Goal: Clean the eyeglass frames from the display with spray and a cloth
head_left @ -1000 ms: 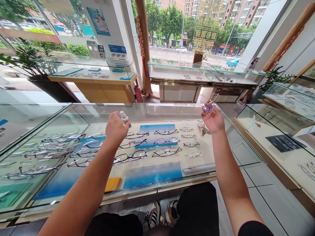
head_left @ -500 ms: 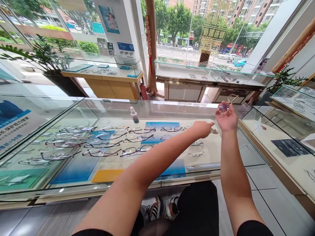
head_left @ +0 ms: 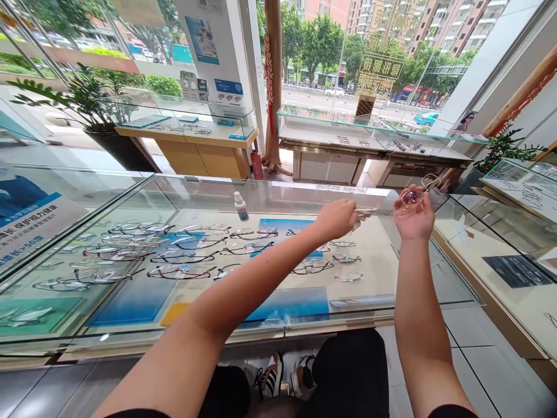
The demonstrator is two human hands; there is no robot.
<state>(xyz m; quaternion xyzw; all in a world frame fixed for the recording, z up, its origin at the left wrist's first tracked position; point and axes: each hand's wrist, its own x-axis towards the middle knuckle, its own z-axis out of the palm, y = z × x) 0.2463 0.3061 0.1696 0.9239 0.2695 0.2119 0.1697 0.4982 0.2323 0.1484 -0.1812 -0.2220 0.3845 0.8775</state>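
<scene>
My right hand (head_left: 414, 217) is turned palm up at the right, its fingers curled round a lens of thin-rimmed glasses (head_left: 412, 198). The other lens sticks out to the upper right. My left hand (head_left: 337, 220) is closed on a pale cloth (head_left: 364, 213), to the left of the glasses and above the glass counter. A thin temple arm shows between the cloth and my right hand. A small white spray bottle (head_left: 241, 206) stands upright on the counter.
Below my arms, the glass display counter (head_left: 369, 284) holds rows of eyeglasses (head_left: 180, 271). Another showcase (head_left: 483, 232) stands at the right. Further cases line the window, with a potted plant (head_left: 102, 128) at the left.
My left hand has moved left, away from my right hand, and the cloth now shows more fully. My right hand and the glasses have shifted slightly right in view.
</scene>
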